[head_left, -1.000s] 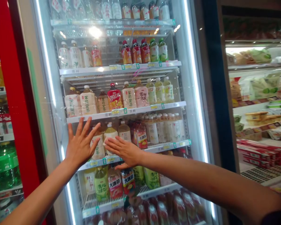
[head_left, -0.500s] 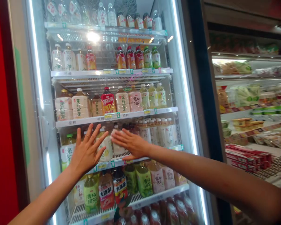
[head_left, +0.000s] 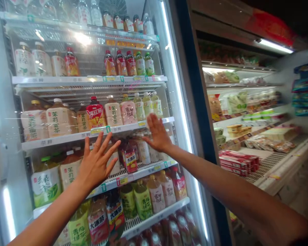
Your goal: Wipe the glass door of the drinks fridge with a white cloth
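Glass door (head_left: 92,89) of the drinks cooler lies straight ahead of both hands, long axis running up and down. Left hand (head_left: 96,167) splays its fingers lower; right hand (head_left: 157,133) — higher, nearer the right light strip (head_left: 178,82) — has fingers extended, blurred. Whether either palm touches glass, I cannot tell.

My right hand (head_left: 158,135) has swept up and right, farther from my left hand (head_left: 96,165), which has shifted right too, below the red bottle (head_left: 95,113).
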Tool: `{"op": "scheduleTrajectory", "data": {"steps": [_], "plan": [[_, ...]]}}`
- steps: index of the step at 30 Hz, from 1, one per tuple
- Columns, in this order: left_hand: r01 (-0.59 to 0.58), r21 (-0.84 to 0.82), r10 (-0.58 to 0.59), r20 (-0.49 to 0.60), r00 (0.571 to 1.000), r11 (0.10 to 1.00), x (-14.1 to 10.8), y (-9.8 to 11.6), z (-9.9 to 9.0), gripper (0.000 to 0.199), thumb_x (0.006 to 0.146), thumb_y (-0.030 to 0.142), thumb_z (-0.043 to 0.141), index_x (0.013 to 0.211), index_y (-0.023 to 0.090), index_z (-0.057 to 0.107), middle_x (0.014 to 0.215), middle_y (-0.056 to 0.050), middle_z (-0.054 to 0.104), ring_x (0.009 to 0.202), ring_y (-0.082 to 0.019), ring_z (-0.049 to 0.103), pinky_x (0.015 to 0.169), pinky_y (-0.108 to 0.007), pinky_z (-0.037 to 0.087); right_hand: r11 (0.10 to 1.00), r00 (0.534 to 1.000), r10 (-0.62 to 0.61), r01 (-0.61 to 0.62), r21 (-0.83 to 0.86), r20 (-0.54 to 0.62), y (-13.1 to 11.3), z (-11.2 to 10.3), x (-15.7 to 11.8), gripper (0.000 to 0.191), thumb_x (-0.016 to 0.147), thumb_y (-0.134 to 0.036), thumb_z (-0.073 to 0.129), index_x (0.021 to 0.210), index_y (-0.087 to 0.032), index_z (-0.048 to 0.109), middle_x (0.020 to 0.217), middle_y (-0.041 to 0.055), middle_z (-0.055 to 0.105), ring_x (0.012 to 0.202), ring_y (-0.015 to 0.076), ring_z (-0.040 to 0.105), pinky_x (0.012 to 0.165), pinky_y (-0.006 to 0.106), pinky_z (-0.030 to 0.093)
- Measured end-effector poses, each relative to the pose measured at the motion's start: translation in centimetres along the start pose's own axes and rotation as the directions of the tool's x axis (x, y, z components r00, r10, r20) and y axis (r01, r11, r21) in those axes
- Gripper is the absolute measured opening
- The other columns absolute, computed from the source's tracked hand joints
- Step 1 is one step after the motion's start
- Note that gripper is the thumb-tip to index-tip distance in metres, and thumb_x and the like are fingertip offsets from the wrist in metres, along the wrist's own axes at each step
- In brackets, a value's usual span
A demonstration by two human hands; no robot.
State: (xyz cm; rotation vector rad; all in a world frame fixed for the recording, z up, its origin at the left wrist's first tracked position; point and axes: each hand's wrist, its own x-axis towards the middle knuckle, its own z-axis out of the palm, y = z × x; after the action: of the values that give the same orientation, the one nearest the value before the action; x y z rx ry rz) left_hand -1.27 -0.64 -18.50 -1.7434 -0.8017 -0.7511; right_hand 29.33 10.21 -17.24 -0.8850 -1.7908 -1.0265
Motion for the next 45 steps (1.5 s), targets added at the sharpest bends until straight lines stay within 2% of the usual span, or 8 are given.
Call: {"op": "scheduleTrajectory", "data": {"steps": [4,10,16,22,28,33,39,45], "plan": [[-0.026,-0.011,0.026,0.016,1.0,1.0,-0.2,0.9,0.6,0.068,0.098,0.05,0.05,0.16,0.035,0.026,0.171,-0.007,0.02,0.16,-0.03,0.007,0.126,-0.066,0.0,0.958,0.946,0.286,-0.281,0.051,-0.15,-0.9,1.0,-1.6,0.092,0.101,-0.068,0.021,0.157,-0.017,-0.03,0.172,0.0119,-0.016,0.159,0.034,-0.007,0.126,0.066,0.01],[-0.059,-0.046,0.061,0.039,0.997,0.997,-0.1,3.3,2.0,0.072,0.095,0.052,0.055,0.16,0.038,0.025,0.17,-0.004,0.022,0.159,-0.03,0.012,0.128,-0.063,-0.001,0.906,0.898,-0.422,0.411,0.104,0.126,-2.2,0.9,-4.7,0.107,0.093,-0.077,0.039,0.162,-0.016,-0.016,0.173,0.0121,0.004,0.16,0.0299,0.004,0.129,0.056,0.012],[-0.121,-0.038,0.122,0.049,0.991,0.992,0.6,4.7,1.8,0.073,0.095,0.052,0.055,0.16,0.037,0.025,0.171,-0.005,0.02,0.16,-0.03,0.007,0.128,-0.063,-0.004,0.937,0.927,0.35,-0.349,0.032,-0.136,2.5,0.4,-4.7,0.093,0.102,-0.064,0.025,0.158,-0.012,-0.028,0.171,0.0168,-0.014,0.159,0.0353,-0.008,0.125,0.067,0.011],[-0.145,-0.076,0.147,0.028,0.989,0.987,1.7,6.4,3.8,0.069,0.095,0.051,0.055,0.158,0.036,0.031,0.169,-0.005,0.024,0.159,-0.03,0.011,0.128,-0.061,-0.003,0.949,0.945,-0.303,0.287,0.132,0.122,-0.4,1.2,-9.9,0.113,0.089,-0.083,0.037,0.163,-0.013,-0.011,0.173,0.0153,0.007,0.16,0.032,0.003,0.129,0.058,0.011],[-0.039,-0.129,0.046,0.051,0.998,0.991,-1.6,10.0,5.9,0.067,0.094,0.051,0.057,0.156,0.035,0.037,0.167,-0.004,0.029,0.159,-0.03,0.013,0.129,-0.061,-0.001,0.937,0.937,0.34,-0.332,0.105,-0.077,-0.4,2.1,-15.1,0.097,0.099,-0.066,0.035,0.162,-0.012,-0.016,0.171,0.0192,-0.006,0.159,0.039,-0.002,0.123,0.072,0.014],[0.004,-0.089,0.001,0.058,0.998,0.996,-7.3,12.9,7.2,0.069,0.093,0.046,0.058,0.157,0.033,0.035,0.162,-0.004,0.039,0.16,-0.026,0.011,0.13,-0.06,-0.003,0.974,0.974,-0.193,0.176,0.145,0.115,-4.7,3.3,-21.4,0.101,0.095,-0.072,0.041,0.165,-0.012,0.002,0.17,0.0148,0.022,0.16,0.0289,0.006,0.128,0.056,0.019],[0.021,-0.046,-0.018,0.056,0.998,0.999,-8.8,13.8,8.0,0.069,0.092,0.049,0.058,0.156,0.032,0.038,0.161,-0.003,0.041,0.16,-0.025,0.01,0.13,-0.062,-0.003,0.99,0.996,0.085,-0.084,0.115,-0.004,-4.7,3.6,-14.4,0.109,0.093,-0.073,0.045,0.164,-0.01,-0.009,0.171,0.0199,0.005,0.159,0.037,0.003,0.125,0.067,0.015],[0.001,-0.026,0.0,0.045,0.999,1.0,-8.8,13.6,8.0,0.064,0.093,0.048,0.056,0.154,0.032,0.042,0.163,-0.002,0.038,0.16,-0.025,0.009,0.13,-0.061,-0.004,0.971,0.974,-0.209,0.197,0.133,0.082,-7.1,3.7,-22.8,0.106,0.09,-0.073,0.051,0.165,-0.01,0.01,0.17,0.0128,0.021,0.16,0.0287,0.006,0.127,0.053,0.025]]}}
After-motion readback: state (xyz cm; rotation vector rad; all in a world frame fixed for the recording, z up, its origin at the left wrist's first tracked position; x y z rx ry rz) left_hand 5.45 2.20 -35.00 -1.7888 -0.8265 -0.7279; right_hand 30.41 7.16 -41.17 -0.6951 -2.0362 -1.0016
